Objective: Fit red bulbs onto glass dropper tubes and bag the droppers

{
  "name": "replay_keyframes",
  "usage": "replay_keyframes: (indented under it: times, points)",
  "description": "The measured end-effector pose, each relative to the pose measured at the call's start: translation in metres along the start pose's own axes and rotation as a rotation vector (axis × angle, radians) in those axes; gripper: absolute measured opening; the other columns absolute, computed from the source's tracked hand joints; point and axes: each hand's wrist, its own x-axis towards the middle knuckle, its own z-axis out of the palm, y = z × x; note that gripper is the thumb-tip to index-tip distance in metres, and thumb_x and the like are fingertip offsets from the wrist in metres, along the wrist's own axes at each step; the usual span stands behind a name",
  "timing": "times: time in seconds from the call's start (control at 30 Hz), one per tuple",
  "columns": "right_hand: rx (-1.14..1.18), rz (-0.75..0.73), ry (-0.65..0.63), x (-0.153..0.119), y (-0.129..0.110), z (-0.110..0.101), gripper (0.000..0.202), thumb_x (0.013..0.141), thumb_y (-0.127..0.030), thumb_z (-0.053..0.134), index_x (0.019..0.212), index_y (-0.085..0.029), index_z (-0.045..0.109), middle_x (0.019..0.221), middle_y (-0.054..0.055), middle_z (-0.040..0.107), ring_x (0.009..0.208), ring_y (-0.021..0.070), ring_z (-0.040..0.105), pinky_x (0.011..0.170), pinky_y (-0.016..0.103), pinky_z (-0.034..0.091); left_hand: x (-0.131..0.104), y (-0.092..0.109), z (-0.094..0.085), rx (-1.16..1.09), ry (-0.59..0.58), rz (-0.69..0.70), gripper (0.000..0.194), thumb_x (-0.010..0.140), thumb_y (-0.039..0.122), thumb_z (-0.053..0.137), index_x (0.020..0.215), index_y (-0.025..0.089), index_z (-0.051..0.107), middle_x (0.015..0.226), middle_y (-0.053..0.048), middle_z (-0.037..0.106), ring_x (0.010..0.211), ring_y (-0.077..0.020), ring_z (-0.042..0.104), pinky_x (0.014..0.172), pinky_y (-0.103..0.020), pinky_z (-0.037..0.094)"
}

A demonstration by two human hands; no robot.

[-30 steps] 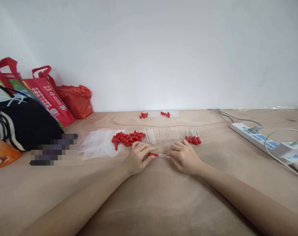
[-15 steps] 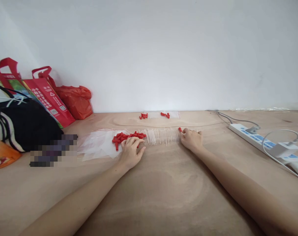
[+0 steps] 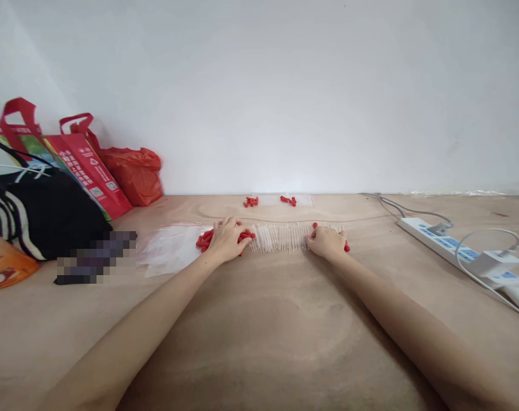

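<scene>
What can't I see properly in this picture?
All in the head view:
Part of the red bulb pile: hidden by the left hand.
Whatever joins the red tip: hidden behind the right hand.
The black bag: cut off by the left edge.
The dark long thing: blurred by blocks.
The thin tubes: too small to count.

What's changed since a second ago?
The left hand let go of the slim, clear, red-bulbed tube and moved forward-left over the glossy red bulb pile. The right hand carried it forward, slightly right; whether it's released is unclear. The white power strip stayed.
</scene>
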Motion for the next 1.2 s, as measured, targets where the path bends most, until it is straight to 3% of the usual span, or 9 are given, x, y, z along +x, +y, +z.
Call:
replay_keyframes:
  times: [0.1,0.23,0.33,0.43,0.53,0.7,0.8,0.97,1.2]
  points:
    - [-0.019,0.035,-0.052,0.004,-0.004,-0.001,0.028,0.075,-0.032,0.04,0.078,-0.014,0.062,0.08,0.012,0.063,0.082,0.0258,0.057,0.082,0.048,0.024,0.005,0.0,0.004,0.0,-0.008,0.043,0.009,0.073,0.028,0.058,0.075,0.021,0.064,0.09,-0.005,0.052,0.089,-0.0235,0.045,0.078,-0.04,0.033]
    - [-0.019,0.058,-0.053,0.006,-0.007,-0.001,0.028,0.074,-0.032,0.042,0.082,-0.014,0.062,0.081,0.013,0.063,0.083,0.0262,0.057,0.085,0.05,0.023,0.004,0.003,0.01,-0.092,0.08,0.048,0.006,0.073,0.023,0.06,0.071,0.018,0.063,0.087,-0.005,0.052,0.087,-0.0214,0.046,0.077,-0.036,0.038]
    - [-0.009,0.063,-0.038,0.007,-0.009,-0.002,0.029,0.075,-0.033,0.041,0.081,-0.013,0.061,0.08,0.013,0.064,0.081,0.0265,0.058,0.086,0.052,0.021,-0.003,0.009,0.008,-0.261,0.173,0.06,0.008,0.079,0.02,0.052,0.078,0.017,0.06,0.085,-0.004,0.052,0.085,-0.0186,0.048,0.076,-0.032,0.041]
    - [0.025,0.029,0.003,0.005,-0.01,-0.004,0.026,0.076,-0.03,0.04,0.073,-0.014,0.06,0.077,0.012,0.063,0.079,0.0265,0.057,0.083,0.049,0.026,-0.017,0.022,0.002,-0.45,0.153,0.129,0.012,0.083,0.018,0.043,0.085,0.017,0.054,0.084,-0.003,0.054,0.081,-0.0155,0.051,0.075,-0.03,0.043]
    - [0.201,-0.119,0.112,-0.007,-0.006,-0.005,0.021,0.077,-0.028,0.04,0.073,-0.016,0.056,0.076,0.01,0.062,0.077,0.0233,0.056,0.074,0.038,0.034,-0.036,0.035,0.0,-0.608,0.08,0.13,0.011,0.084,0.017,0.041,0.088,0.016,0.052,0.087,-0.004,0.056,0.082,-0.0147,0.054,0.075,-0.029,0.045]
    - [0.545,-0.632,0.196,-0.051,0.004,0.004,0.013,0.081,-0.024,0.039,0.079,-0.018,0.05,0.074,0.005,0.059,0.07,0.0161,0.053,0.064,0.027,0.038,-0.055,0.042,0.011,-0.841,-0.006,-0.031,0.012,0.077,0.026,0.054,0.079,0.015,0.051,0.087,-0.005,0.059,0.073,-0.0136,0.06,0.067,-0.027,0.052]
    - [0.548,-0.804,0.178,-0.07,0.005,0.012,0.017,0.084,-0.021,0.038,0.091,-0.017,0.052,0.079,0.005,0.059,0.073,0.0154,0.053,0.067,0.028,0.037,-0.057,0.041,0.016,-0.868,0.0,-0.091,0.015,0.075,0.028,0.057,0.078,0.015,0.05,0.087,-0.005,0.06,0.072,-0.0145,0.062,0.065,-0.028,0.054]
    - [0.494,-0.818,0.203,-0.074,0.001,0.017,0.022,0.085,-0.018,0.037,0.098,-0.019,0.055,0.077,0.004,0.059,0.072,0.0147,0.053,0.067,0.029,0.032,-0.057,0.042,0.015,-0.803,-0.042,-0.051,0.029,0.079,0.024,0.051,0.107,0.018,0.048,0.111,-0.007,0.054,0.092,-0.0183,0.06,0.077,-0.033,0.052]
    - [0.449,-0.827,0.204,-0.074,-0.002,0.012,0.021,0.085,-0.019,0.04,0.096,-0.019,0.057,0.078,0.003,0.06,0.07,0.0128,0.051,0.069,0.03,0.027,-0.055,0.043,0.012,-0.543,-0.037,0.075,0.021,0.081,0.02,0.045,0.095,0.018,0.061,0.11,-0.007,0.057,0.1,-0.0188,0.055,0.087,-0.034,0.045]
